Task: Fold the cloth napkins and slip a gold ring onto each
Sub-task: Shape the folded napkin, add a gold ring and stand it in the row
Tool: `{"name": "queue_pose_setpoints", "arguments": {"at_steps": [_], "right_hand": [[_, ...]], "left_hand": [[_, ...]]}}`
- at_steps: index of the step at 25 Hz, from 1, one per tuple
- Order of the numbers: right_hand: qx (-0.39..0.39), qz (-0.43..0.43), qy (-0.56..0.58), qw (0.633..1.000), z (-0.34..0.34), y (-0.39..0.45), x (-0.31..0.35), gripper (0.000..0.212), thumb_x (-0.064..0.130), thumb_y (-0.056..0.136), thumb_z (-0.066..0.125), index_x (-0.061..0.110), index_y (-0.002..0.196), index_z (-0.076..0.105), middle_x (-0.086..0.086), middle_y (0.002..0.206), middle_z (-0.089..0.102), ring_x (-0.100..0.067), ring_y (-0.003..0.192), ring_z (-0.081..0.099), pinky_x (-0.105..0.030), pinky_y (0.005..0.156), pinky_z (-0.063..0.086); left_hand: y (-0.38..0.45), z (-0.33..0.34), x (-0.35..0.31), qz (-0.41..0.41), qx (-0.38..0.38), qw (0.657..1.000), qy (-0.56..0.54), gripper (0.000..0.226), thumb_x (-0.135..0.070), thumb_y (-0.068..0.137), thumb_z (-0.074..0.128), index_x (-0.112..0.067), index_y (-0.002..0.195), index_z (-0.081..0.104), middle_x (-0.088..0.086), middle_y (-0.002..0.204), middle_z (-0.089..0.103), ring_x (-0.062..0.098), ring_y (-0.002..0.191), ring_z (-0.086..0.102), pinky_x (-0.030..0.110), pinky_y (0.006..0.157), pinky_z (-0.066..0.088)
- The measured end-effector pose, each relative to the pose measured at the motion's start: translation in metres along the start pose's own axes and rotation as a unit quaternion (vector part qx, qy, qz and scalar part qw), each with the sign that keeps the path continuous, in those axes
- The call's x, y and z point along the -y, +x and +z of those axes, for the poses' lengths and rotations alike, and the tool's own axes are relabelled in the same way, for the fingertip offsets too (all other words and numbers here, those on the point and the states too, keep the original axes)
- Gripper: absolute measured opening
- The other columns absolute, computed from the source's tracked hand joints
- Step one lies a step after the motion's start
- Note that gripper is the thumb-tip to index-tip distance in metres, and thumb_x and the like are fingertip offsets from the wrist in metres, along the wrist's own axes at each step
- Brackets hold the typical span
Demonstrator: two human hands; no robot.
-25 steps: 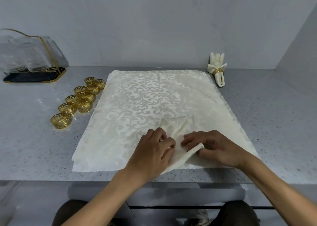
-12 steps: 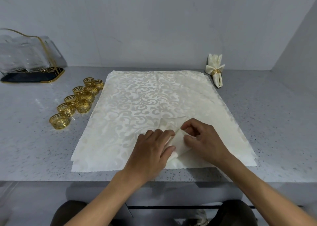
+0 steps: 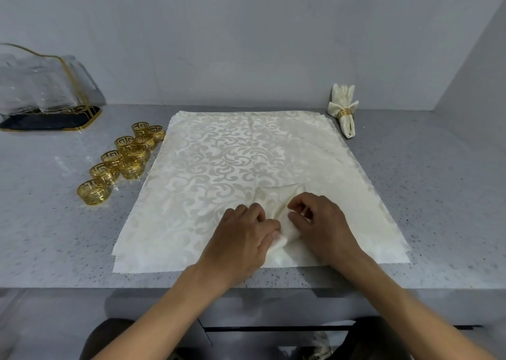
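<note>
A stack of cream damask napkins (image 3: 224, 168) lies flat on the grey counter. At its near edge a smaller folded napkin (image 3: 276, 206) sits bunched between my hands. My left hand (image 3: 241, 239) grips its near end with curled fingers. My right hand (image 3: 320, 223) pinches the fold from the right side. Several gold rings (image 3: 126, 160) stand in a cluster left of the stack. One finished napkin with a gold ring (image 3: 344, 110) lies at the back right.
A clear acrylic holder on a dark gold-rimmed tray (image 3: 46, 97) stands at the back left. A wall closes the counter on the right (image 3: 471, 86). The counter's front edge (image 3: 82, 285) runs just below the napkins.
My right hand has slid left and forward over the folded napkin, closing up against my left hand. The napkin is more tightly gathered than before.
</note>
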State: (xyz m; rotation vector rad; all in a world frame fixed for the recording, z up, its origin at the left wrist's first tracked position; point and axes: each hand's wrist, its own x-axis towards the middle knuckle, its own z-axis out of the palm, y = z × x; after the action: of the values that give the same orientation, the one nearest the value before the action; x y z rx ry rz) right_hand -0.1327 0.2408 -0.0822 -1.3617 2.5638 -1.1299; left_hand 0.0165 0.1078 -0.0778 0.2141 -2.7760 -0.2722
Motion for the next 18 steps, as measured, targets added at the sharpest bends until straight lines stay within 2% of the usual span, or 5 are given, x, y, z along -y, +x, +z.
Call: {"name": "queue_pose_setpoints", "arguments": {"at_steps": [5, 9, 11, 15, 18], "right_hand": [[-0.143, -0.093, -0.122, 0.978, -0.01, -0.01, 0.023, 0.008, 0.02, 0.085, 0.07, 0.018, 0.087, 0.062, 0.005, 0.074, 0.058, -0.016, 0.066, 0.052, -0.032, 0.061, 0.043], [0.034, -0.238, -0.131, 0.962, 0.012, -0.062, 0.065, 0.026, 0.034, 0.087, 0.058, 0.025, 0.112, 0.061, 0.008, 0.074, 0.062, -0.016, 0.06, 0.056, -0.029, 0.052, 0.047], [0.066, -0.231, -0.159, 0.958, 0.032, -0.069, 0.075, 0.034, 0.04, 0.087, 0.057, 0.026, 0.118, 0.058, 0.008, 0.077, 0.062, -0.016, 0.061, 0.058, -0.03, 0.049, 0.047], [0.02, -0.181, -0.161, 0.97, 0.035, -0.065, 0.077, 0.027, 0.049, 0.079, 0.061, 0.022, 0.074, 0.056, 0.007, 0.061, 0.053, -0.016, 0.051, 0.05, -0.027, 0.042, 0.038], [0.012, -0.143, -0.163, 0.976, 0.002, -0.072, 0.05, 0.012, 0.039, 0.088, 0.055, 0.028, 0.086, 0.052, 0.01, 0.065, 0.055, -0.013, 0.055, 0.051, -0.029, 0.045, 0.041]], "left_hand": [[0.022, -0.023, 0.013, 0.017, 0.139, 0.987, -0.077, 0.03, -0.024, 0.103, 0.041, -0.03, 0.119, 0.067, -0.006, 0.104, 0.052, 0.014, 0.088, 0.055, 0.033, 0.082, 0.046], [0.042, -0.034, 0.03, 0.014, 0.22, 0.966, -0.131, 0.028, -0.021, 0.1, 0.051, -0.034, 0.116, 0.07, -0.009, 0.105, 0.055, 0.005, 0.089, 0.054, 0.026, 0.083, 0.045], [0.049, -0.037, 0.03, 0.011, 0.238, 0.962, -0.136, 0.027, -0.022, 0.099, 0.055, -0.036, 0.115, 0.071, -0.013, 0.102, 0.056, 0.002, 0.088, 0.054, 0.023, 0.082, 0.045], [0.049, -0.038, 0.031, 0.011, 0.215, 0.972, -0.096, 0.025, -0.025, 0.096, 0.057, -0.035, 0.115, 0.071, -0.018, 0.089, 0.054, 0.001, 0.081, 0.054, 0.022, 0.072, 0.043], [0.044, -0.04, 0.033, 0.028, 0.171, 0.985, -0.004, 0.024, -0.041, 0.092, 0.061, -0.033, 0.113, 0.071, -0.018, 0.088, 0.045, 0.002, 0.082, 0.043, 0.021, 0.069, 0.035]]}}
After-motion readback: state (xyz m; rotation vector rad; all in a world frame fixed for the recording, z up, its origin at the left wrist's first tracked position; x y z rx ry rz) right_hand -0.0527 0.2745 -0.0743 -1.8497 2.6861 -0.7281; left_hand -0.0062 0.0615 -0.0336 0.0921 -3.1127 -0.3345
